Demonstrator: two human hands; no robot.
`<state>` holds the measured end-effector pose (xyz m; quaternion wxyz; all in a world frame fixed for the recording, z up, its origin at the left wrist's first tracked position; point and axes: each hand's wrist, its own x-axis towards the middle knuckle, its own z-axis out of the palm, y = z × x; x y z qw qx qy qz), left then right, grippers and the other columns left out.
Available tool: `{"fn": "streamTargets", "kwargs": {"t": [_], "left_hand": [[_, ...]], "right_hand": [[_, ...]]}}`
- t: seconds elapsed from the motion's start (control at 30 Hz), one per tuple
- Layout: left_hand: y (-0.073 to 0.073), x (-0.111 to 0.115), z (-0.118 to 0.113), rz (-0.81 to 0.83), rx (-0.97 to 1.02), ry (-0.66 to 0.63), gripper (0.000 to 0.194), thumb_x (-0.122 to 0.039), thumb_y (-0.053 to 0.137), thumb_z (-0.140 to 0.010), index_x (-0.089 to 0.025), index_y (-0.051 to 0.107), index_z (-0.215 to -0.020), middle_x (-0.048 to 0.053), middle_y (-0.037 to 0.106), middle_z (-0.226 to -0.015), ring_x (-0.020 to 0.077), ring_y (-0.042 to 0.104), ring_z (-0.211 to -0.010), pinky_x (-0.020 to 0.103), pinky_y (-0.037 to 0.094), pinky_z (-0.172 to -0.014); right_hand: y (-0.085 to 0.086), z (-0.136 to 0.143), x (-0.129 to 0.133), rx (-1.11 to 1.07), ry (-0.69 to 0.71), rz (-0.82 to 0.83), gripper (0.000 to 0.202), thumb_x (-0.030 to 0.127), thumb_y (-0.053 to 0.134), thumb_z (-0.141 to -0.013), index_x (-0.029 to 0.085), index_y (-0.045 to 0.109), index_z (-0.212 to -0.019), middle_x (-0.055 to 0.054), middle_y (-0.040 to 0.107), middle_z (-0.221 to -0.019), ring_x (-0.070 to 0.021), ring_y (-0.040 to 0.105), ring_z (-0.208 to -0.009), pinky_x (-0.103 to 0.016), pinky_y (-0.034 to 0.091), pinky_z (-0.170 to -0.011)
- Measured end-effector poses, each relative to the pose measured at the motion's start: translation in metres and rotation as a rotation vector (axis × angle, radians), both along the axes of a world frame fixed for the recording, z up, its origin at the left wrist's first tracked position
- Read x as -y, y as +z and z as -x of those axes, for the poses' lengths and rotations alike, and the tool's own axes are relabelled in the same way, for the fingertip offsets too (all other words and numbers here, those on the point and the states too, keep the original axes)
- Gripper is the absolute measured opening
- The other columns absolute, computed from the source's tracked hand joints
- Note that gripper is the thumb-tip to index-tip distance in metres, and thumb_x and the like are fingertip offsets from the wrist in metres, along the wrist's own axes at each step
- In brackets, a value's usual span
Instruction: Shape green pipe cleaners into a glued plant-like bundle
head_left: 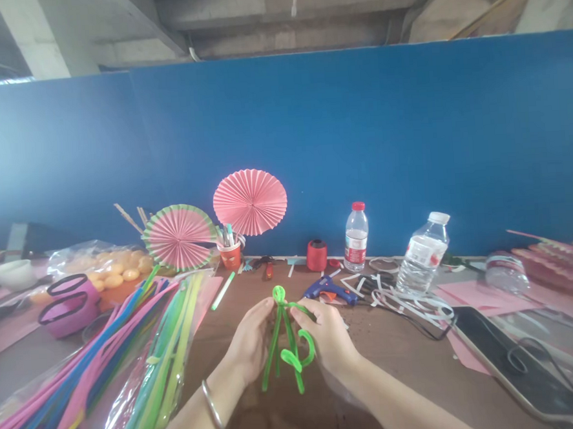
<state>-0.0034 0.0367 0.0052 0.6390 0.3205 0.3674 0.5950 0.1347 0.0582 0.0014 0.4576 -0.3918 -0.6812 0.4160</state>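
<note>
A: Blue wall [359, 139] behind, brown desk [397, 356] in front. In the hands?

B: Green pipe cleaners [287, 344], twisted, with a loop on top. Standing up near the front edge, in the middle of the desk.

A: Gripped how?

B: Left hand [248, 343] pinching the stems from the left side. Right hand [327, 335] pinching from the right, fingers closed on the green bit up high.

A: Around them?

B: Big bag of colored pipe cleaners [106, 374] at the front left corner. Two pink paper fans [250, 202] up by the back edge, beside a red cup [231, 255] of pens. Blue glue gun [327, 288] just past the right hand. Two bottles [356, 237] farther back. Phone [503, 356] lying flat at the right.
</note>
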Motion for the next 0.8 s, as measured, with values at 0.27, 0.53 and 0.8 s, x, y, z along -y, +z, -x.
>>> {"fn": "streamTargets", "kwargs": {"t": [0.27, 0.53, 0.8], "left_hand": [[-0.002, -0.002, 0.002, -0.027, -0.024, -0.008, 0.016, -0.028, 0.064, -0.071, -0.018, 0.054, -0.078, -0.002, 0.063, -0.065, 0.0125, 0.059, -0.055, 0.024, 0.048, -0.053], [-0.008, -0.005, 0.002, -0.085, -0.038, 0.062, 0.015, -0.027, 0.065, -0.071, -0.019, 0.055, -0.081, -0.002, 0.064, -0.069, 0.0130, 0.062, -0.063, 0.024, 0.048, -0.061], [-0.009, -0.005, 0.006, -0.093, -0.109, 0.071, 0.014, -0.028, 0.064, -0.072, -0.018, 0.057, -0.078, -0.001, 0.062, -0.068, 0.0097, 0.057, -0.062, 0.019, 0.045, -0.057]], "right_hand": [[-0.005, 0.000, -0.003, -0.011, -0.064, -0.018, 0.015, 0.035, 0.055, -0.076, 0.020, 0.058, -0.078, 0.001, 0.057, -0.066, -0.0127, 0.053, -0.057, -0.020, 0.041, -0.051], [-0.002, 0.002, -0.007, -0.281, 0.009, 0.179, 0.009, 0.025, 0.058, -0.072, 0.017, 0.055, -0.072, 0.002, 0.057, -0.061, -0.0112, 0.052, -0.054, -0.021, 0.041, -0.051], [-0.002, 0.000, -0.012, -0.454, 0.182, 0.404, 0.019, 0.029, 0.067, -0.065, 0.016, 0.056, -0.072, 0.005, 0.054, -0.054, -0.0047, 0.039, -0.039, -0.016, 0.030, -0.037]]}}
